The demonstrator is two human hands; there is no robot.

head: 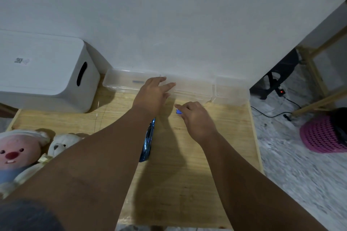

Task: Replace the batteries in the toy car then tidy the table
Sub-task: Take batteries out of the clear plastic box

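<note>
A dark blue toy car (148, 139) lies on the wooden table (216, 137), mostly hidden under my left forearm. My left hand (154, 93) reaches toward the back with fingers spread, its tips over the clear plastic box (191, 90) against the wall; it holds nothing. My right hand (195, 116) hovers just in front of that box, fingers pinched on a small blue battery (179, 111). A second clear box (120, 82) with something blue inside stands to the left of the first.
A white lidded storage bin (47, 73) stands at the back left. Two plush toys (22, 152) lie at the left edge. A third clear box (231, 92) sits at the back right corner. On the floor to the right are a pink basket (321, 135), cables and a wooden frame.
</note>
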